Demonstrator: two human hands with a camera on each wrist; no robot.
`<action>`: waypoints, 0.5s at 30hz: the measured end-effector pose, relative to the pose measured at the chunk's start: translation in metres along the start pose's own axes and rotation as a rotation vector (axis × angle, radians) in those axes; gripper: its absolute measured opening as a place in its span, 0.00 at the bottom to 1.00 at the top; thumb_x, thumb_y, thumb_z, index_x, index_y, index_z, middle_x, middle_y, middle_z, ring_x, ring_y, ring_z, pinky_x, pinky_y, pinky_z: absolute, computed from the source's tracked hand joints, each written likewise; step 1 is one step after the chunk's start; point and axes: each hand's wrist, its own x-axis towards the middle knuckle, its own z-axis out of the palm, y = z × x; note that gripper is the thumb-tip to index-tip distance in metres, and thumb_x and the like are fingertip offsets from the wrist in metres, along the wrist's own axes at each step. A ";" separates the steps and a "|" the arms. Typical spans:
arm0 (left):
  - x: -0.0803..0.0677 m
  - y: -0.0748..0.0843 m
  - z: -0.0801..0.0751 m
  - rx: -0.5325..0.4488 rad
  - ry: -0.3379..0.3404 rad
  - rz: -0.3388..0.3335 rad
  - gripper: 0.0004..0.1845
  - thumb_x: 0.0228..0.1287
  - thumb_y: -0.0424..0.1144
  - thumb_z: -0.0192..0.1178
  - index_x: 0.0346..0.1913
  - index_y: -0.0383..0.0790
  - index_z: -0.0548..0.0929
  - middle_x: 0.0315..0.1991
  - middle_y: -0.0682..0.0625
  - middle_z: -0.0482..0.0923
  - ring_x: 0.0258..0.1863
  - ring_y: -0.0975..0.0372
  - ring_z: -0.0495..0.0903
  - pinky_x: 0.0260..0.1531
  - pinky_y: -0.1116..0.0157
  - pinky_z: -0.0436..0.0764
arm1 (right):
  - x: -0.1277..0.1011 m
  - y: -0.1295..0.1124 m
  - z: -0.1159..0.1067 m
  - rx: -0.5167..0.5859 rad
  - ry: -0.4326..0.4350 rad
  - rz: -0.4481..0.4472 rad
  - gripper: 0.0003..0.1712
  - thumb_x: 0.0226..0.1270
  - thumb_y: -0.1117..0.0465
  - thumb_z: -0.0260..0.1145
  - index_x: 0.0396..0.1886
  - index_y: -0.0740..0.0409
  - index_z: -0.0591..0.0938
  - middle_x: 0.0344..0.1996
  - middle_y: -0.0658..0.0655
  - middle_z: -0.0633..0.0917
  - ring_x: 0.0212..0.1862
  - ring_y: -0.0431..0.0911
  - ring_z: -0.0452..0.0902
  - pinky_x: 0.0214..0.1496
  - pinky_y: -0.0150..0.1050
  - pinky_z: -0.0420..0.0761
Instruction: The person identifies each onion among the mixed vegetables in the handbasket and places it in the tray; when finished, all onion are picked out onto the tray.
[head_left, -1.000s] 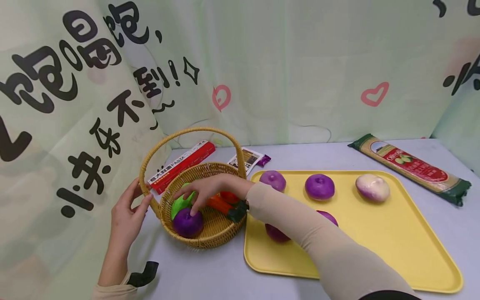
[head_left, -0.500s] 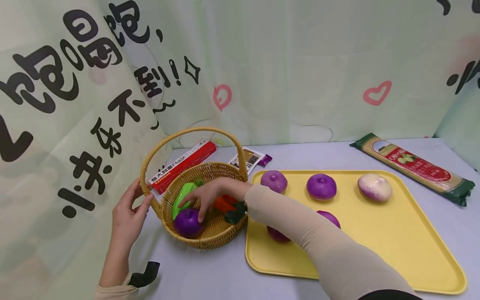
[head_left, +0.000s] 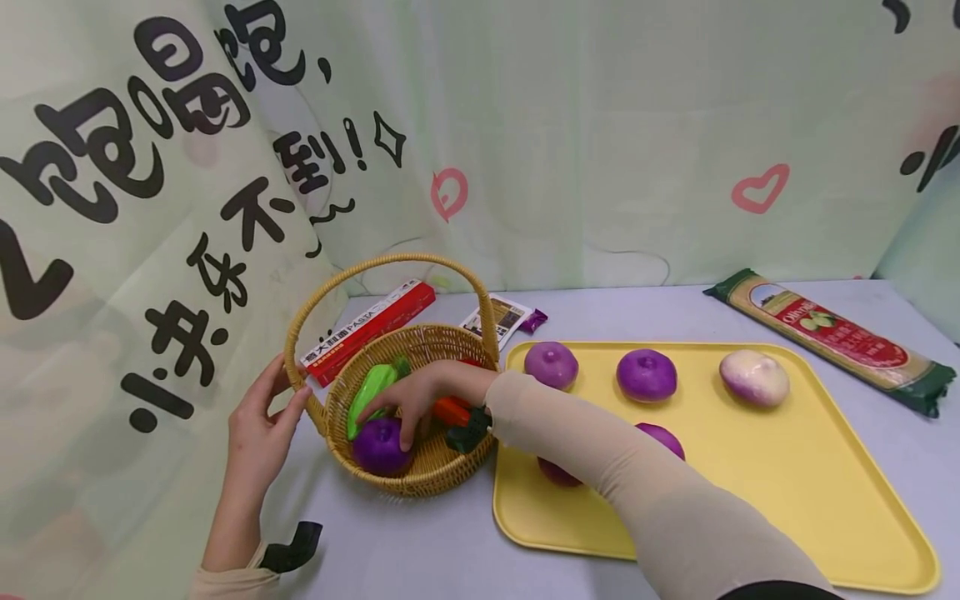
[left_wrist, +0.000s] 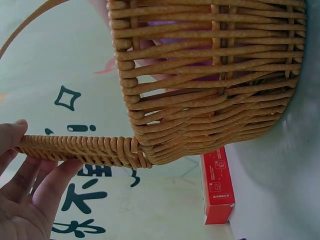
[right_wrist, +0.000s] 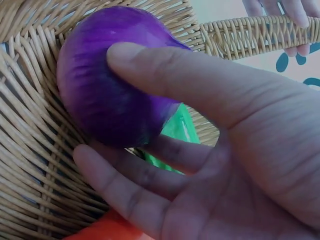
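Observation:
A wicker basket (head_left: pixel 442 481) stands at the left of the table. My left hand (head_left: pixel 257 433) grips the left side of its tall handle (left_wrist: pixel 90 149), with thumb and fingers on opposite sides. Inside the basket, my right hand (head_left: pixel 427 390) holds a purple onion (head_left: pixel 381 448). In the right wrist view the thumb lies on the onion's near side and the fingers curl behind and under it. Beside the onion lies a bright green vegetable (head_left: pixel 371 392). An orange-red item (head_left: pixel 450 412) shows partly beneath my right wrist; its kind is hidden.
Right of the basket, a yellow tray (head_left: pixel 787 500) bears several purple and whitish onions (head_left: pixel 647 375), some partly behind my right sleeve. A red pasta box (head_left: pixel 367 329) and a small packet (head_left: pixel 498 317) lie behind the basket. A pasta bag (head_left: pixel 832 337) lies at the back right.
My right hand has settled lower round the onion, its thumb sliding from the top to the right side. My left hand keeps its grip on the handle. The view has shifted slightly.

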 end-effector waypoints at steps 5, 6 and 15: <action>0.001 0.001 0.000 0.005 -0.001 -0.001 0.30 0.65 0.46 0.58 0.69 0.57 0.64 0.58 0.46 0.76 0.58 0.57 0.75 0.39 0.84 0.76 | 0.000 0.001 0.000 -0.035 -0.010 0.007 0.46 0.56 0.68 0.69 0.70 0.33 0.61 0.68 0.55 0.62 0.61 0.44 0.66 0.47 0.33 0.83; 0.001 0.001 0.000 0.005 0.000 0.000 0.30 0.65 0.46 0.58 0.69 0.57 0.64 0.58 0.46 0.76 0.58 0.57 0.75 0.39 0.84 0.76 | -0.001 0.000 0.000 -0.048 -0.012 0.007 0.47 0.56 0.68 0.69 0.70 0.32 0.61 0.69 0.54 0.61 0.61 0.44 0.66 0.47 0.33 0.83; 0.000 0.001 0.000 0.011 -0.001 0.001 0.30 0.65 0.46 0.58 0.69 0.57 0.63 0.58 0.46 0.76 0.57 0.57 0.75 0.39 0.84 0.76 | -0.001 0.001 0.001 -0.039 -0.008 -0.009 0.44 0.56 0.67 0.70 0.69 0.33 0.63 0.67 0.54 0.62 0.60 0.47 0.68 0.46 0.35 0.84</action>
